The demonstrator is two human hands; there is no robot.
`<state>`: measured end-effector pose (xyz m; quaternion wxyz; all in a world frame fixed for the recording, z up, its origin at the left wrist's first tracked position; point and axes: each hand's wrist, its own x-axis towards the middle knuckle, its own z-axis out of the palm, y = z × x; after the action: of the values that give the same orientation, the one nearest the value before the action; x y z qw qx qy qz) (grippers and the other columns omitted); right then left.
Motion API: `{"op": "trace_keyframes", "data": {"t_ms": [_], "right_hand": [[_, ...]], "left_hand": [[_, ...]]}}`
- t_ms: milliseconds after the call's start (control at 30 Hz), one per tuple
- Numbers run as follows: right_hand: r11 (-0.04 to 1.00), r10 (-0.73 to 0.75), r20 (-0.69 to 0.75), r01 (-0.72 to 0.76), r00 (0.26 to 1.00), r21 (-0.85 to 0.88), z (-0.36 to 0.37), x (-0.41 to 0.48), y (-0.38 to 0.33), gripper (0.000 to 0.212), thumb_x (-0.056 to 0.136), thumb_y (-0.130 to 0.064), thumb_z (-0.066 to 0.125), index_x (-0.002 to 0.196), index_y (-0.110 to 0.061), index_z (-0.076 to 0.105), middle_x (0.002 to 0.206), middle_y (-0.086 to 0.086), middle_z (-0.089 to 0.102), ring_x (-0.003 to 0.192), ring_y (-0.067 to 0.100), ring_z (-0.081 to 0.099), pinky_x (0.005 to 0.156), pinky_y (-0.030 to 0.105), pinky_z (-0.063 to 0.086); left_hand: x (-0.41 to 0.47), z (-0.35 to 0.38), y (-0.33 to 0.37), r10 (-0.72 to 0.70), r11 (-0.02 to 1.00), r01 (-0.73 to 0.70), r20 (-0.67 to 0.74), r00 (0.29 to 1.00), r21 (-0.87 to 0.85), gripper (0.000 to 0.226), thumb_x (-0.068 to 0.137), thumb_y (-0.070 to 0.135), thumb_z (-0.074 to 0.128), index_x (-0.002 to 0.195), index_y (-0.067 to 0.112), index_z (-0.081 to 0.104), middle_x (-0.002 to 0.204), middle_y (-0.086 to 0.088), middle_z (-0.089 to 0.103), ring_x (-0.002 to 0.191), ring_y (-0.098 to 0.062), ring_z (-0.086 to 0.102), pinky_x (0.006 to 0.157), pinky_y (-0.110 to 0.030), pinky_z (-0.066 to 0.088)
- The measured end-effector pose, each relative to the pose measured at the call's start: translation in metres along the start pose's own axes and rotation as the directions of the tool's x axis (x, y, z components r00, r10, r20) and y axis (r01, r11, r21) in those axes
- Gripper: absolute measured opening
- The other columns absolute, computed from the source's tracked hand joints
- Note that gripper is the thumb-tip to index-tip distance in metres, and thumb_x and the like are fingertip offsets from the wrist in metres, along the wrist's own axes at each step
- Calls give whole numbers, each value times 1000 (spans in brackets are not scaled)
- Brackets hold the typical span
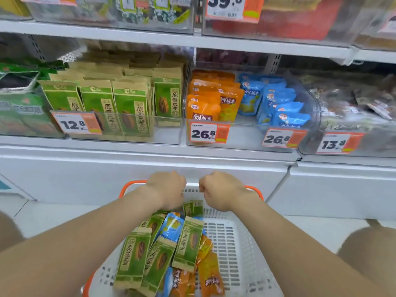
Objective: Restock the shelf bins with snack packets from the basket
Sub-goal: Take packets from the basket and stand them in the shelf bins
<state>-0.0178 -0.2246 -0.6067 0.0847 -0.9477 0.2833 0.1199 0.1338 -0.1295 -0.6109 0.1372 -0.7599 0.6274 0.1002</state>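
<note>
In the near white basket, green packets, blue packets and orange packets lie heaped, the green ones lengthwise near to far. At its far end the left hand and right hand are curled; whether they grip anything cannot be told. Beyond, shelf bins hold upright stock.

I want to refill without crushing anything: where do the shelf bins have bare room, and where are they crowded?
Bare floor shows between the orange packets and the blue packets, toward the front. The bin of green packets has a gap at its front right corner; its left side is crowded.
</note>
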Motion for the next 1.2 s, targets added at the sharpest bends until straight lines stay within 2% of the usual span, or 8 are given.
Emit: {"op": "trace_keyframes", "data": {"t_ms": [167, 300, 400, 467, 633, 867, 1033, 1200], "right_hand": [[996, 89, 187, -87, 978, -21, 23, 6, 17, 34, 97, -11, 55, 130, -16, 62, 126, 11, 62, 111, 34, 63, 97, 44, 52], [982, 149, 312, -177, 938, 63, 37, 21, 29, 43, 92, -8, 52, 134, -15, 61, 130, 11, 60, 111, 34, 64, 96, 48, 56], [970, 153, 320, -204, 935, 130, 37, 30, 34, 42, 93, -8, 51, 133, -16, 61, 131, 10, 61, 115, 34, 62, 99, 48, 55], [964, 150, 311, -208, 939, 164, 37, 34, 36, 38, 97, -8, 50, 133, -14, 61, 132, 10, 60, 117, 34, 61, 101, 48, 54], [954, 157, 328, -229, 932, 193, 38, 41, 43, 36, 98, -8, 49, 131, -13, 63, 131, 12, 61, 114, 34, 63, 100, 48, 55], [917, 230, 301, -310, 926, 251, 43, 40, 44, 36, 98, -10, 48, 131, -9, 62, 130, 13, 64, 112, 34, 62, 98, 45, 55], [853, 312, 269, -393, 911, 343, 47, 29, 39, 30, 98, -13, 47, 117, -6, 69, 114, 15, 70, 100, 33, 65, 88, 42, 58], [715, 380, 328, -500, 865, 489, 44, 19, 22, 27, 101, -13, 41, 111, 2, 62, 96, 23, 74, 78, 37, 77, 72, 46, 64]], "left_hand": [[31, 42, 8, 126, 992, -119, 187, 974, -48, 17, 100, 23, 49, 91, 14, 60, 88, -5, 58, 86, -30, 63, 78, -43, 59], [57, 77, 13, 217, 971, -234, 264, 940, 36, 22, 103, 11, 48, 111, 10, 69, 129, -5, 51, 81, -12, 48, 77, -37, 48], [77, 100, 10, 216, 967, -245, 294, 931, 65, 21, 97, 3, 53, 111, 13, 64, 140, -3, 40, 107, -21, 61, 82, -38, 52], [89, 116, 5, 241, 958, -278, 336, 910, 66, 40, 95, 7, 52, 134, 13, 58, 146, -2, 44, 128, -23, 55, 95, -42, 54], [94, 131, -2, 220, 966, -258, 458, 861, 22, 52, 90, 18, 57, 141, 9, 52, 145, -10, 45, 129, -29, 54, 104, -49, 54], [76, 103, -6, 131, 977, -122, 38, 991, -176, 12, 101, 21, 63, 104, 15, 73, 101, -3, 72, 92, -22, 71, 82, -39, 60], [51, 73, -10, -5, 932, -69, -203, 979, -356, 20, 94, 11, 72, 96, 31, 70, 87, 5, 74, 81, -18, 69, 76, -39, 60], [10, 55, -12, -124, 740, -119, -309, 943, -662, 32, 91, 6, 77, 86, 29, 55, 76, 8, 71, 72, -14, 68, 70, -38, 58]]}}
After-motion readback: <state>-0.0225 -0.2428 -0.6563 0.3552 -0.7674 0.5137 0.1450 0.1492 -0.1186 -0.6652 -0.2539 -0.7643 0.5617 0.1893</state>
